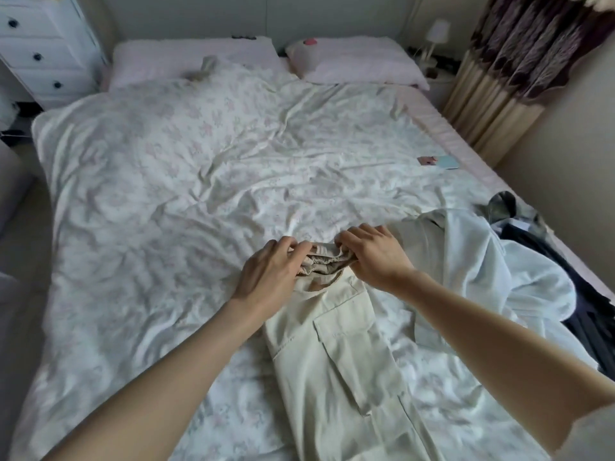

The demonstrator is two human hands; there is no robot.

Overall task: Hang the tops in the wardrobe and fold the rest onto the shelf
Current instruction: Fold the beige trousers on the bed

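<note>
both hands are working the elasticated waistband of the cream cargo trousers (336,354), which are lying lengthwise on the bed (166,194), legs running toward the camera, waist at mid-bed. the left hand (269,271) is pinching the left end of the gathered waistband, and the right hand (372,257) is curling its fingers over the right end; the hands are sitting close together with bunched fabric between them.

risks, as judged from here:
- the waistband is scrunched, so any fold started now is likely trapping creases unless it is pulled flat first.
- the side pocket flap (346,354) is lying proud and could be making the fold lumpy.
- the pale garment (499,271) heaped just to the right is touching or nearly touching the trousers; dragging could be catching it.
- the dark clothing (585,314) behind that heap is sitting at the bed's right edge and could be sliding off if the duvet is tugged.
- the rumpled duvet is giving a soft, uneven base, so edges may be drifting out of line.

containers: the white chest of drawers (40,48) at far left is showing its drawers closed; contents hidden. neither wardrobe nor shelf is in view. a small card-like item (439,162) is lying on the bed's right side.
</note>
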